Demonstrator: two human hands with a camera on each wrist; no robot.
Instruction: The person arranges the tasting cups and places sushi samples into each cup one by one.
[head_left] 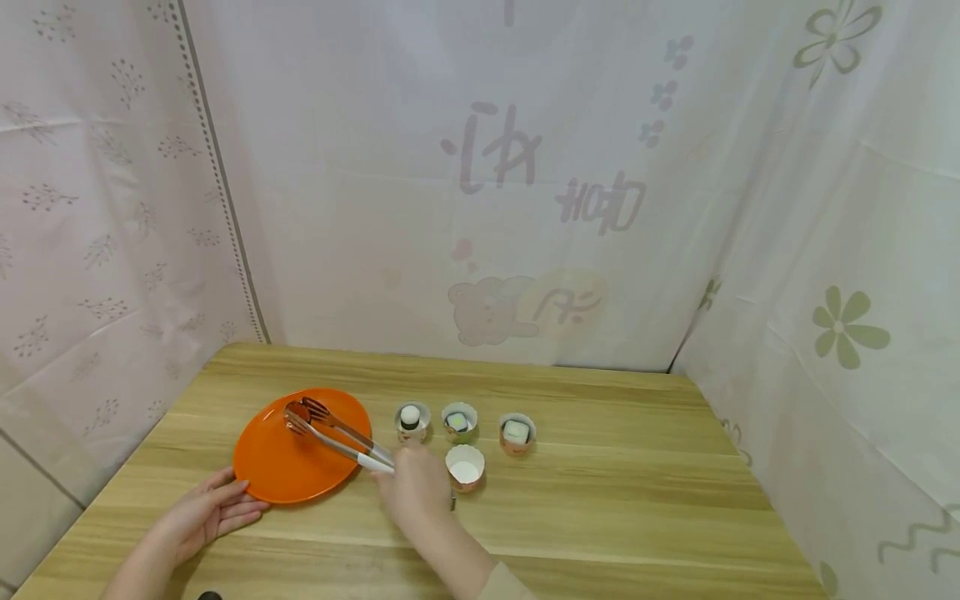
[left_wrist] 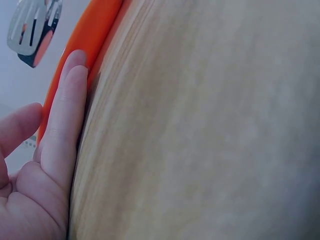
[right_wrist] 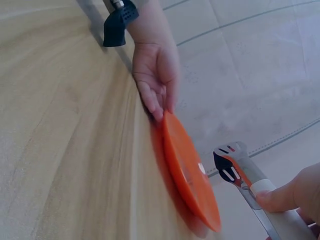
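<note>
My left hand (head_left: pixel 212 514) pinches the near-left rim of an orange oval plate (head_left: pixel 322 467), thumb at the top edge and the other fingers stretched along the underside. In the right wrist view the plate (right_wrist: pixel 187 165) stands close to the tabletop. My right hand (head_left: pixel 416 487) grips a pair of white-handled metal tongs (head_left: pixel 341 446) by the handles. Between their slotted tips, over the plate, is a small dark-sided piece (left_wrist: pixel 44 47) with an orange face, like sushi. Right of that hand sits a scalloped cup (head_left: pixel 465 468) with its white inside showing.
Behind the right hand stand several small cups: one (head_left: pixel 422 410) with a white ball over a dark base, one (head_left: pixel 467 412) with a pale green-topped piece, one (head_left: pixel 528 446) with a whitish block. Patterned curtains (head_left: pixel 375 208) border the wooden table (head_left: pixel 637 500).
</note>
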